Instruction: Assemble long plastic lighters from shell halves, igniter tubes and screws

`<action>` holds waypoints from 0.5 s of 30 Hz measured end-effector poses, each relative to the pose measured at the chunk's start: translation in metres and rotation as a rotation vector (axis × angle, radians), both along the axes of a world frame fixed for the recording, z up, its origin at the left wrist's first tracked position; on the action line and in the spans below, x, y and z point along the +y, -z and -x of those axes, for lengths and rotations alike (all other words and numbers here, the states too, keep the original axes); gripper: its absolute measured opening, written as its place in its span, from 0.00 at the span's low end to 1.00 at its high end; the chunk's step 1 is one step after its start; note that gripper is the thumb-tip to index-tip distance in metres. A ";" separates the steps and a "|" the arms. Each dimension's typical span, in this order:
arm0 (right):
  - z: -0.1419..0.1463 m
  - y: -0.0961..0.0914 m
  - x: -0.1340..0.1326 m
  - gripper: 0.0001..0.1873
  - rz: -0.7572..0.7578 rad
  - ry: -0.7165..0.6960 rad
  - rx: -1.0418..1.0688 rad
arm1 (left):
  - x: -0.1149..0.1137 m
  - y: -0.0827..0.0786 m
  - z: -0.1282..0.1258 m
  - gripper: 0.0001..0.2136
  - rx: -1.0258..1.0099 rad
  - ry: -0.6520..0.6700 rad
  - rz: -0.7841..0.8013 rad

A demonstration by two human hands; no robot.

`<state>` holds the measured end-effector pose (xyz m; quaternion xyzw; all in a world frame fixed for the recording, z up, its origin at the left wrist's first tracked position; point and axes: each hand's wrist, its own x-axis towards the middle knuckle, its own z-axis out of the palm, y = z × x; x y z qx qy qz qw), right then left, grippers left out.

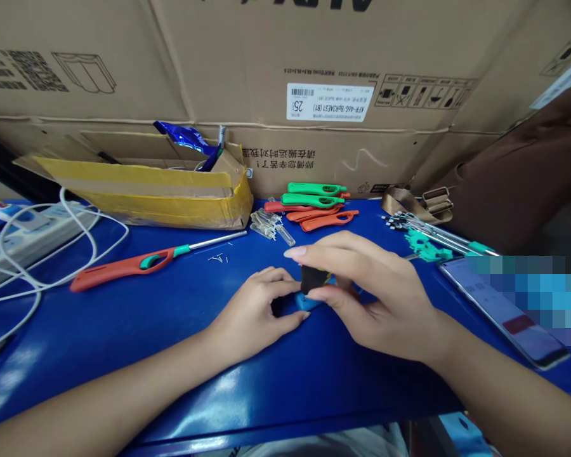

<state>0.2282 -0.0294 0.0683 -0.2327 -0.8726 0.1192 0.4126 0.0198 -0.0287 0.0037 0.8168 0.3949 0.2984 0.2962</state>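
Small dark piece point(313, 280) in the right hand point(385, 298), just above, perhaps against, a mostly hidden bright-blue object point(306, 303)

Lighter point(118, 269): smooth plastic, shiny metal barrel point(214, 240). Under lighter, tabletop point(247, 397): glossy. Behind lighter, box point(137, 142): cardboard, shiny tape point(166, 211). Right of lighter, black piece point(311, 279): matt; farther right, strap point(402, 204): woven cloth, metal buckle point(438, 199).

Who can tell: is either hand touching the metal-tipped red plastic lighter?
No, the lighter lies apart from the left hand and right hand.

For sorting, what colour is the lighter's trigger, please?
The trigger is teal, clearest in the head view.
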 end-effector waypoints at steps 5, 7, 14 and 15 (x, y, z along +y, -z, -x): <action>0.007 0.001 -0.004 0.19 -0.065 0.056 -0.005 | 0.001 0.001 -0.001 0.05 -0.014 0.002 0.010; 0.007 0.001 -0.004 0.19 -0.063 0.083 -0.012 | 0.001 0.000 -0.001 0.04 -0.014 0.002 0.009; 0.005 0.010 -0.003 0.22 0.038 0.134 0.124 | 0.001 -0.005 0.001 0.10 0.047 -0.005 -0.046; 0.005 0.010 -0.002 0.22 0.075 0.153 0.185 | 0.001 -0.006 0.003 0.13 0.080 -0.006 -0.061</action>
